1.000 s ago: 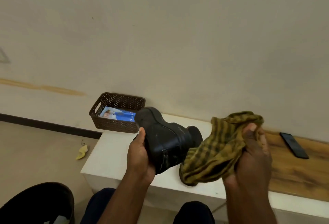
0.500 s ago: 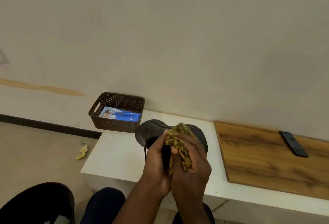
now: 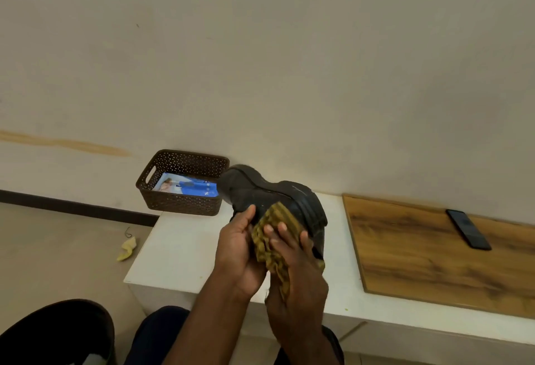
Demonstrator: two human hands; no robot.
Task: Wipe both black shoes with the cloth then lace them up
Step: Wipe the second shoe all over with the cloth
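A black shoe (image 3: 269, 193) is held up above the white bench, sole side turned up and away from me. My left hand (image 3: 237, 246) grips its near side from below, thumb on the leather. My right hand (image 3: 292, 260) presses a yellow-green checked cloth (image 3: 272, 237) against the shoe's side, fingers wrapped over the cloth. I see only this one shoe above the bench; a dark rounded shape (image 3: 58, 332) sits at the bottom left, and I cannot tell what it is.
A white bench (image 3: 179, 248) runs along the wall. A brown perforated basket (image 3: 185, 182) with a blue packet stands at its far left. A wooden board (image 3: 434, 254) with a black phone (image 3: 467, 228) lies to the right. A yellow scrap (image 3: 127, 248) lies on the floor.
My right hand brought the cloth from the right onto the shoe and now rubs its side. The shoe has been turned and raised a little in my left hand.
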